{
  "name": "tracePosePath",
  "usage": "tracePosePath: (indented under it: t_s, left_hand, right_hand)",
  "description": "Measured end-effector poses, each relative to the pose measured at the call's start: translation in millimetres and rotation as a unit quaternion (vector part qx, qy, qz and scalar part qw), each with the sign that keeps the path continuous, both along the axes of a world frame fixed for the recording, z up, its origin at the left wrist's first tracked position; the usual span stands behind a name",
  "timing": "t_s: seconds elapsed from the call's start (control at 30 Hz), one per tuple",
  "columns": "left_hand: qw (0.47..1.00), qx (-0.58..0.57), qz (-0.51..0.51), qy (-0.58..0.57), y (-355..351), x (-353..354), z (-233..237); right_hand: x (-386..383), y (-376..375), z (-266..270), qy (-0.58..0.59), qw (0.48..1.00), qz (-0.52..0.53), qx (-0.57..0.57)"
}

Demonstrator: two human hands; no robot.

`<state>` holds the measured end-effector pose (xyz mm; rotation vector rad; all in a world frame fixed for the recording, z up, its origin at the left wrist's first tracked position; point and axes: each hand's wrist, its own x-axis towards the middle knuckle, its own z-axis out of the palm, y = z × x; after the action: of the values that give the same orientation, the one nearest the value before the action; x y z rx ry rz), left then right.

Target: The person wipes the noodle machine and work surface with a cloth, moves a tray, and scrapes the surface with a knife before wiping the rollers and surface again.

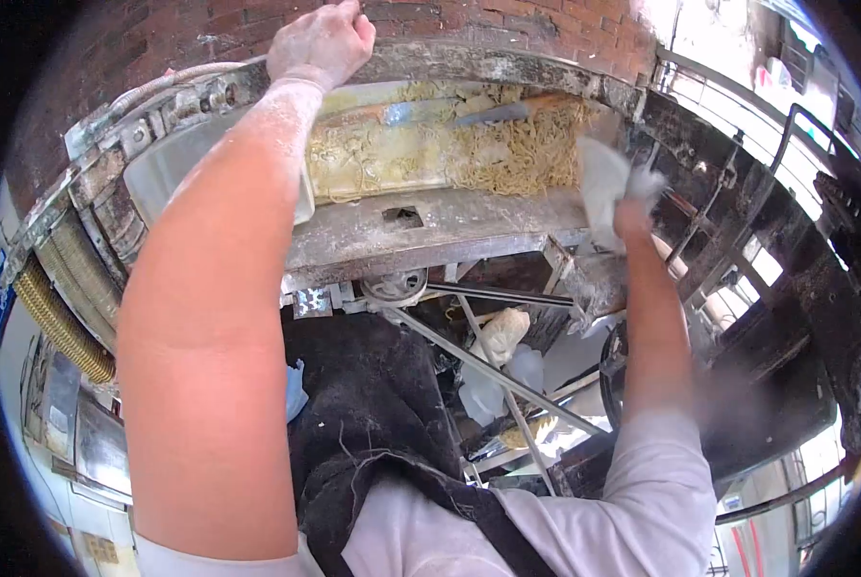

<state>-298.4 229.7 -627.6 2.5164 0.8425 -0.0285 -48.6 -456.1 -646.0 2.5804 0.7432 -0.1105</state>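
Observation:
My left hand (pixel 323 46), dusted white, is raised over the machine's far edge with its fingers curled in. Anything it grips there is hidden. Yellow noodles (pixel 541 149) lie heaped at the right of a long trough (pixel 373 192), thinning to a floury yellow layer on the left. At the trough's right end, my right hand (pixel 640 192) is smeared by motion. It appears to hold a pale flat piece (pixel 598 178), also blurred, whose exact kind I cannot make out.
A worn ledge (pixel 488 216) with a square hole runs along the trough's near side. Metal bars (pixel 498 370) and plastic bags (pixel 502 337) are below it. A pale bin (pixel 166 173) stands left, above a ribbed hose (pixel 60 313). Dark metal framework (pixel 699 163) rises at right.

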Motion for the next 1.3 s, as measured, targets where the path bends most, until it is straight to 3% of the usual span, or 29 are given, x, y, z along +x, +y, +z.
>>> tracePosePath:
  t_s: [0.03,0.07,0.1,0.2,0.3,0.33,0.43,0.47,0.53,0.6,0.63,0.7,0.73,0.8,0.87,0.93,1.0,1.03,1.07,1.13,1.2,1.27,1.3]
  left_hand:
    - [1.0,0.002,-0.001,-0.002,-1.1,-1.1,-1.2]
    - [1.0,0.002,-0.007,-0.004,-4.7,-2.3,-1.8]
    - [1.0,0.008,-0.009,0.003,-4.7,-1.9,-0.7]
    - [1.0,0.017,-0.006,-0.016,-7.3,-2.7,0.4]
    - [1.0,0.013,-0.006,-0.009,-6.6,-1.2,-3.7]
    - [1.0,0.019,-0.003,-0.014,-3.1,3.6,-5.9]
    - [1.0,0.015,-0.01,0.009,-6.8,-1.6,0.5]
    - [1.0,0.01,-0.01,0.009,-11.8,-1.9,-0.3]
    - [0.999,0.008,-0.014,0.028,-4.5,-1.7,-4.6]
    - [0.998,0.0,-0.027,0.065,-1.2,0.0,-11.7]
    - [0.998,-0.003,-0.02,0.065,-0.9,0.8,-8.7]
    - [0.998,-0.008,-0.014,0.068,-0.2,-0.7,-8.4]
    - [0.997,-0.003,-0.019,0.072,4.5,-0.4,-9.7]
    - [0.997,-0.009,-0.027,0.071,-1.6,-0.1,-10.2]
    - [0.998,0.008,-0.031,0.061,-0.1,-1.3,-12.6]
    - [0.998,0.0,-0.029,0.058,1.1,0.1,-15.1]
    - [0.996,-0.03,-0.02,0.078,0.9,0.1,-7.1]
    - [0.996,-0.025,-0.022,0.077,1.4,1.3,-5.8]
    - [0.997,-0.031,-0.026,0.068,0.0,2.4,-6.1]
    - [0.999,-0.015,-0.01,0.032,-2.0,-0.3,-11.3]
    - [1.0,-0.011,-0.002,0.027,-3.4,0.4,-10.0]
    - [0.999,-0.027,0.019,0.029,-6.9,0.3,-5.2]
    - [0.998,-0.036,0.038,0.03,-8.3,-1.9,-6.1]
  right_hand:
    - [-12.9,9.2,14.0,0.164,0.968,-0.087,-0.166]
    - [-15.0,31.3,31.2,0.256,0.913,-0.093,-0.305]
    - [3.4,51.6,40.1,0.285,0.887,-0.073,-0.356]
    - [50.8,86.3,68.6,0.245,0.925,-0.133,-0.258]
    - [-34.5,15.4,45.0,0.111,0.958,0.007,-0.263]
    - [-23.9,40.9,46.9,0.105,0.96,0.01,-0.258]
    - [2.1,111.5,79.7,0.221,0.881,0.001,-0.419]
    - [55.4,102.4,92.2,0.248,0.916,-0.124,-0.291]
    - [62.8,88.7,79.5,0.263,0.924,-0.238,-0.143]
    - [-25.3,39.3,51.7,0.133,0.959,-0.2,-0.15]
    - [-28.4,57.5,45.4,0.128,0.96,-0.199,-0.147]
    - [-43.4,117.6,42.9,0.435,0.846,-0.106,-0.289]
    - [-56.1,183.1,55.5,0.529,0.794,-0.082,-0.287]
    - [-79.3,300.5,98.9,0.628,0.746,-0.078,-0.206]
    - [-91.5,398.6,154.1,0.669,0.729,-0.144,-0.02]
    - [-94.7,444.8,181.2,0.643,0.682,-0.266,0.227]
    - [-86.8,456.4,141.6,0.507,0.747,-0.039,0.427]
    - [-81.7,457.5,110.3,0.359,0.835,0.075,0.41]
    - [-76.6,453.1,74.6,0.193,0.888,0.185,0.373]
    - [-79.9,445.5,1.1,0.181,0.798,0.105,0.565]
    - [-88.4,447.0,-18.8,0.027,0.901,0.09,0.424]
    - [-88.6,445.2,-21.4,0.039,0.864,0.075,0.496]
    - [-92.5,443.0,-15.0,0.035,0.874,0.085,0.477]
